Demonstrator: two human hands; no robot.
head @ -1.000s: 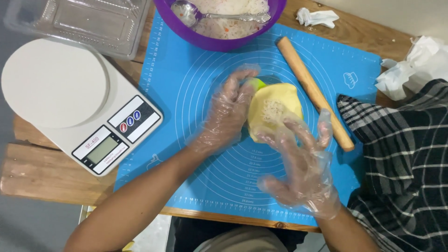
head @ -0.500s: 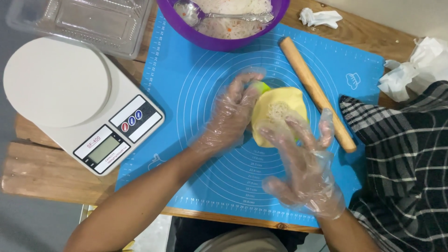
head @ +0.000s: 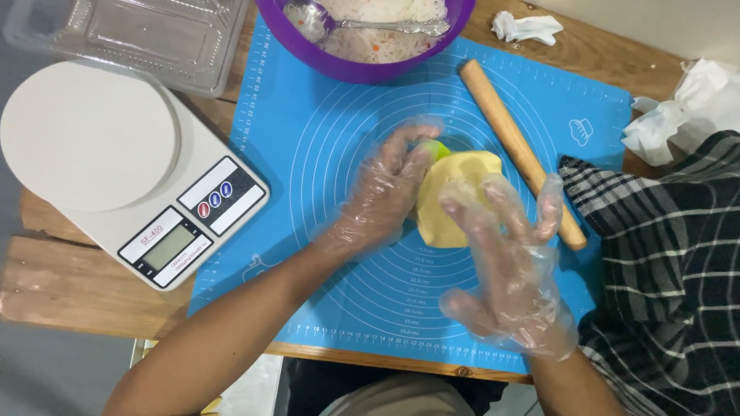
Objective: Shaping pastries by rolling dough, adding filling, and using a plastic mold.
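Note:
A yellow sheet of dough (head: 443,212) lies on the blue silicone mat (head: 324,154), folded over a filling with a bit of green showing at its top edge. My left hand (head: 381,192), in a clear plastic glove, rests its fingers on the dough's left side. My right hand (head: 512,266), also gloved, hovers over the dough's right edge with fingers spread, the fingertips touching or just above it.
A wooden rolling pin (head: 520,150) lies diagonally just right of the dough. A purple bowl (head: 362,69) with white filling and a spoon (head: 324,19) stands at the mat's top. A white kitchen scale (head: 116,162) sits left, a clear plastic container (head: 131,35) behind it. Crumpled tissues (head: 686,108) lie right.
The dough has been folded further over the filling, so less filling shows. My right hand has shifted slightly up over the dough's right edge.

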